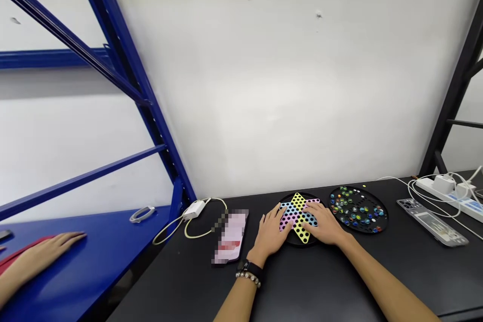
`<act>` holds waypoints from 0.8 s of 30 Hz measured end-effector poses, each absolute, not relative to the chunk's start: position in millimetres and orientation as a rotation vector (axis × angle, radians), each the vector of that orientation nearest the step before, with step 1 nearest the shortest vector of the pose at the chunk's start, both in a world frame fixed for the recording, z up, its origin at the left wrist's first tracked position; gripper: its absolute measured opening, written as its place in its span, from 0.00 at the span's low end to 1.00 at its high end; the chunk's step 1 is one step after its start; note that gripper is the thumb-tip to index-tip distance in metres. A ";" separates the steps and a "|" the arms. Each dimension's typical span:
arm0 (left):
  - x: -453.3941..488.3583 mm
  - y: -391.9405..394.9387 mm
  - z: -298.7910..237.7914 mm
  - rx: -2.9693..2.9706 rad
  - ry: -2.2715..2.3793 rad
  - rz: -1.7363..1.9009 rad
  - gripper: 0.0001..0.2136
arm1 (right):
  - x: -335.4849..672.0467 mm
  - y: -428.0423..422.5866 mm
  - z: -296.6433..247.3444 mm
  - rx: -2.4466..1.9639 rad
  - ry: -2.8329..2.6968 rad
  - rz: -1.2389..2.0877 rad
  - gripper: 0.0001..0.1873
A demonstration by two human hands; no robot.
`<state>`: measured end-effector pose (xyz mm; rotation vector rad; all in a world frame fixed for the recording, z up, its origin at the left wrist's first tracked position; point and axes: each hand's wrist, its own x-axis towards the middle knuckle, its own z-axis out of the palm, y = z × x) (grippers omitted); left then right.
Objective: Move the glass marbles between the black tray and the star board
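I see both of the person's hands lying flat on a round black game board with a yellow, pink and blue star of peg holes [298, 214], which sits on the black tabletop [302, 287] near the wall. The left hand [270, 231] covers the board's left edge and the right hand [324, 224] its right side, fingers spread and gripping nothing, probably to steady it. The star's yellow arm runs from the far edge toward the person, tilted slightly rightward. Just right of it lies a round black tray of coloured glass marbles [357, 210]. To the left lie a pink phone [231, 237], blurred, and a white charger with cable [194, 210]. Another person's hand [49, 249] rests on the blue shelf [105, 256].
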<state>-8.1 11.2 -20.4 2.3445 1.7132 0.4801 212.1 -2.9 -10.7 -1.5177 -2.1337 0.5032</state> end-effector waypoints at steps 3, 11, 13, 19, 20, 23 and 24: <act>-7.8 10.8 -18.9 2.335 1.712 0.477 0.25 | 213.9 -1.3 -11.8 -1.477 -2.095 0.511 0.23; -7.0 10.2 -15.5 2.327 1.715 0.486 0.24 | 220.8 3.8 -17.5 -1.402 -1.976 0.442 0.16; -7.0 10.0 -14.8 2.320 1.708 0.485 0.24 | 218.7 2.8 -16.4 -1.398 -1.995 0.429 0.14; -7.0 3.6 -5.6 2.321 1.622 0.514 0.23 | 246.6 12.6 -4.6 -1.566 -1.879 0.176 0.13; -6.7 1.8 -3.4 2.330 1.585 0.515 0.23 | 260.5 15.7 -3.7 -1.650 -1.815 0.105 0.13; -4.8 -2.7 2.2 2.345 1.514 0.517 0.22 | 310.5 21.3 -6.0 -1.913 -1.652 0.071 0.13; -4.0 -3.7 3.4 2.343 1.510 0.519 0.22 | 326.6 21.1 -7.7 -1.985 -1.606 0.133 0.13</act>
